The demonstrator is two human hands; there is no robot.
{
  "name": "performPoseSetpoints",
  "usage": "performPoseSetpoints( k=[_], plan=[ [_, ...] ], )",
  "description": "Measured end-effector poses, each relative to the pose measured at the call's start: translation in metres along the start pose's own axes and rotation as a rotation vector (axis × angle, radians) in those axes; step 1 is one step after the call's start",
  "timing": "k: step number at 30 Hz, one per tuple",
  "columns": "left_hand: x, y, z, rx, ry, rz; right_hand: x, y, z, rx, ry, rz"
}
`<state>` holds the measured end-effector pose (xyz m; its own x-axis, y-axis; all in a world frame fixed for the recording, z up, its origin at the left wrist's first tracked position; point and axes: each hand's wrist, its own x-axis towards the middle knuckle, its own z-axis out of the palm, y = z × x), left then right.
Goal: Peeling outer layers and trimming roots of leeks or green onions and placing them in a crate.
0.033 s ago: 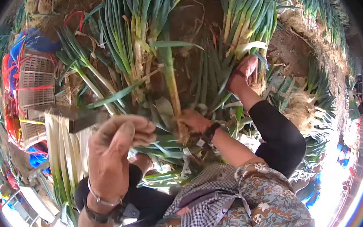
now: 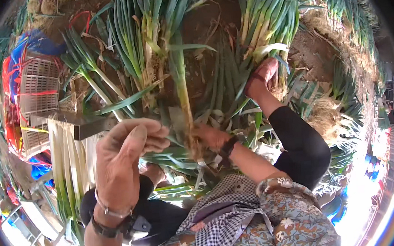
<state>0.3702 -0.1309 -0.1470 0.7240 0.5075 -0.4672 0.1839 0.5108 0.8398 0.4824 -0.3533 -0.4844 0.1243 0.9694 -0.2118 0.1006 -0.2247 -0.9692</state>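
My right hand (image 2: 211,136), partly blurred, is closed round the lower end of a leek (image 2: 183,89). That leek stands nearly upright, with green leaves at the top and dry, brownish roots at the bottom. To the left, my left hand (image 2: 127,151) is raised with the fingers curled and the thumb pressed toward them; whatever lies inside, if anything, is hidden. Close behind it is a metal bar (image 2: 93,128). Trimmed leeks with white shafts (image 2: 68,161) lean beneath the bar. Leek leaves (image 2: 176,159) lie below my hands.
Bundles of leeks (image 2: 130,40) stand ahead, and another bundle (image 2: 269,15) is by my right foot (image 2: 265,73). A white plastic basket (image 2: 40,96) with red and blue wrapping is at the left. Rooty leek ends (image 2: 326,119) lie at the right.
The leek in my right hand has shifted slightly left, its root end a little lower. My left hand has hardly moved.
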Motion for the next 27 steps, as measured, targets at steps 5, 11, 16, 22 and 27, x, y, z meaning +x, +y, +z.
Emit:
performPoseSetpoints(
  k=[5, 11, 16, 22, 27],
  plan=[
    [0.006, -0.013, 0.002, 0.122, -0.110, 0.085, 0.016, -0.029, -0.008, -0.135, 0.333, 0.196],
    [0.033, -0.046, -0.011, 0.254, -0.104, 0.072, -0.026, -0.236, -0.024, 0.759, 0.455, 0.309],
    [0.050, -0.070, 0.005, 0.287, -0.298, -0.010, -0.148, -0.307, -0.012, 0.331, 0.446, 0.329],
    [0.025, -0.075, 0.061, 0.288, -0.276, 0.137, -0.215, -0.324, 0.003, 0.032, 0.440, 0.303],
    [0.006, -0.066, 0.093, 0.001, -0.321, 0.103, -0.208, -0.307, 0.001, -0.289, 0.535, 0.106]
  ],
)
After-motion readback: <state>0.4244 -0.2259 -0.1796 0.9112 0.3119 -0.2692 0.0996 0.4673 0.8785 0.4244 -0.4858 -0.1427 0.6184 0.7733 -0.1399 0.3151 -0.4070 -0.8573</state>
